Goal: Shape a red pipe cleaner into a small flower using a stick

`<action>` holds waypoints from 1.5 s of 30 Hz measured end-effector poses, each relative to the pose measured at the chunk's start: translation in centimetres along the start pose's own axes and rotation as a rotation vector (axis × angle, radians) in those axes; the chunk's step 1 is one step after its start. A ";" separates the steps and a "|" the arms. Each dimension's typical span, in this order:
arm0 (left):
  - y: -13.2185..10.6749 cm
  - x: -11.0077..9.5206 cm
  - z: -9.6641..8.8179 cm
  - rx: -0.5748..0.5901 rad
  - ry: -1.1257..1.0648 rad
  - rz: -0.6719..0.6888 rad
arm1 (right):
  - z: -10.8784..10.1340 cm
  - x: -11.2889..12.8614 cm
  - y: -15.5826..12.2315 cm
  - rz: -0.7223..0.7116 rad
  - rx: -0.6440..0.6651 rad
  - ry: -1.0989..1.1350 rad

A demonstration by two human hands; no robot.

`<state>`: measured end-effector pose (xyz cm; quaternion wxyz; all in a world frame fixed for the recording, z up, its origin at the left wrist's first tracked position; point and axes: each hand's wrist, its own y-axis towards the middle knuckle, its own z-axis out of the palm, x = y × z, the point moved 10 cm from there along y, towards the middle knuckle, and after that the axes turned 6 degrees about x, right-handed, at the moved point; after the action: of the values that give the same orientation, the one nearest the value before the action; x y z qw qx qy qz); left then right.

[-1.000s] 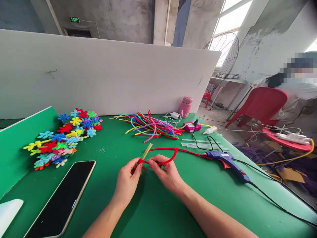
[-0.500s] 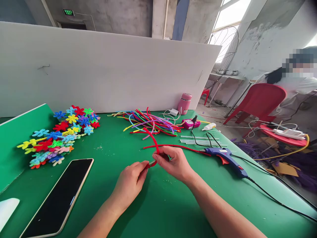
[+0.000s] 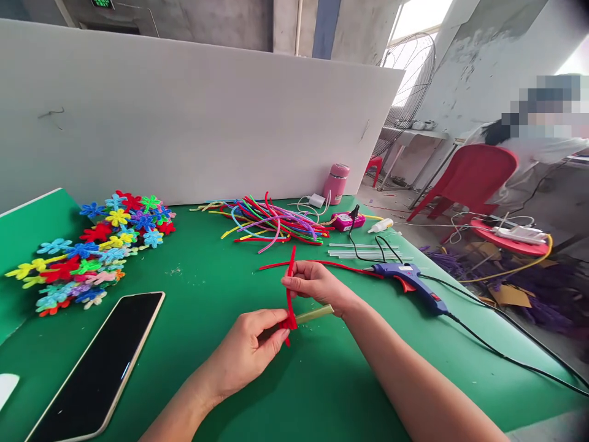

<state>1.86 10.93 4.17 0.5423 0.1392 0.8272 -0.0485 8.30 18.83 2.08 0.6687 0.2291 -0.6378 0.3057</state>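
Between finger and thumb, my left hand pinches a red pipe cleaner where it is bent around a pale yellow-green stick. The stick points right from the fingertips; its left part is hidden by them. Above, my right hand pinches the same pipe cleaner near its upper end, which stands up past the fingers. A short red tip pokes out below the left thumb. Another red pipe cleaner lies on the green table just behind my right hand.
Pipe-cleaner flowers are heaped at left, near a phone. Loose pipe cleaners lie at the back before a white board. A glue gun, clear glue sticks and a pink flask are at right. A person sits beyond.
My right hand has shifted its hold to the upper part of the red pipe cleaner, away from my left fingers. The pale stick now shows, pointing right. The view has tilted slightly down and right.
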 end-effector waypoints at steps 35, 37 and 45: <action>-0.1 4.9 -2.5 -0.122 -0.670 -0.335 | 3.2 1.3 -0.3 -0.237 0.099 -0.450; -0.2 5.6 -2.6 -0.155 -0.624 -0.338 | 3.4 0.4 0.0 -0.194 0.115 -0.413; -0.7 5.5 -3.4 -0.261 -0.212 -0.232 | 4.0 -0.8 0.3 -0.092 0.161 -0.235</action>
<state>-3.41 12.08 0.50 0.6305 -0.0347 0.7752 -0.0174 5.27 16.13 1.56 0.5822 0.3454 -0.6739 0.2960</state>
